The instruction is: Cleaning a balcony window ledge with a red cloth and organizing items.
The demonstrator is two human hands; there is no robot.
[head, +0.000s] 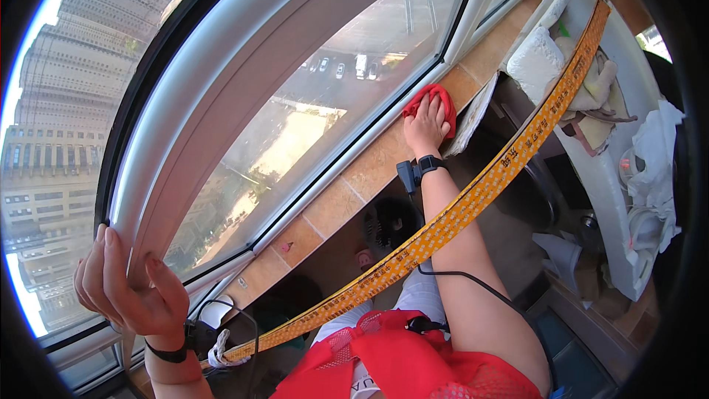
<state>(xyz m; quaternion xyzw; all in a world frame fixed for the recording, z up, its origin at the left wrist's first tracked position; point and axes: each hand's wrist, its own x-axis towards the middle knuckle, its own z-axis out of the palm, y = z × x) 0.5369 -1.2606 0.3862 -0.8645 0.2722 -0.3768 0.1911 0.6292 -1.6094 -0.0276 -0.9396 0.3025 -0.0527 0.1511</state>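
Observation:
My right hand (427,126) presses flat on a bunched red cloth (450,106) on the tiled window sill (363,172), close to the white window frame. At the left, my left hand (130,288) grips the edge of the upright window frame post (183,61), fingers on its outer side and thumb on the inner. A long yellow patterned strip (443,235) with printed writing runs diagonally across the view, over my right forearm. Both wrists wear black straps, with dark cables nearby.
Beyond the glass, parked cars and tall buildings lie far below. A white foam panel (601,177) at the right carries a white foam block (535,60) and rags (595,86). A small pink object (286,246) and a white piece (217,311) sit on the sill.

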